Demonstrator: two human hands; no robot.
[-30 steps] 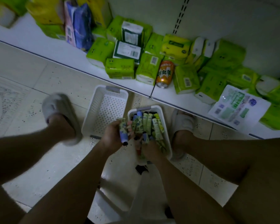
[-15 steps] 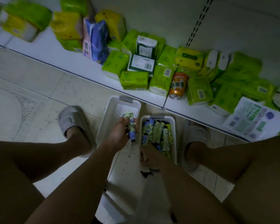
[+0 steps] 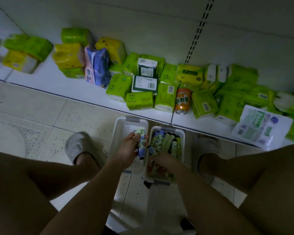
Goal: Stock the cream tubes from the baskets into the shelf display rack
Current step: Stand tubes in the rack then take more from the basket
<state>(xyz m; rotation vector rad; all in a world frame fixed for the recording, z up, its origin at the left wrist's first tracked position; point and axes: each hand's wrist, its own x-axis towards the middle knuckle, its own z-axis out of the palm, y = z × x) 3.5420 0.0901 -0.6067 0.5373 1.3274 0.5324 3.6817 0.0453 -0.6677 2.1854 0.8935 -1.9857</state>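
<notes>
Down at 6 o'clock on the floor: left hand (image 3: 128,150) grasping cream tubes (image 3: 141,143) over the left basket (image 3: 119,133).
Right hand (image 3: 161,161) is down among the loose tubes (image 3: 166,141) in the right basket (image 3: 182,133); whether it grips any, cannot tell. Risk: the left-hand bundle looks loosely held, so a tube could slip out during the lift. No display rack visible; dim light blurs the labels, and the shelf (image 3: 58,83) at 12 o'clock carries only tissue packs (image 3: 139,100).

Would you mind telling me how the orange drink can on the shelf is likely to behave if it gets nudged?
The orange can stands upright with tissue packs close on both sides, so it would probably lean on them rather than fall. Knocked forward, its round body would likely roll on the smooth shelf. Its weight cannot be judged.
</notes>
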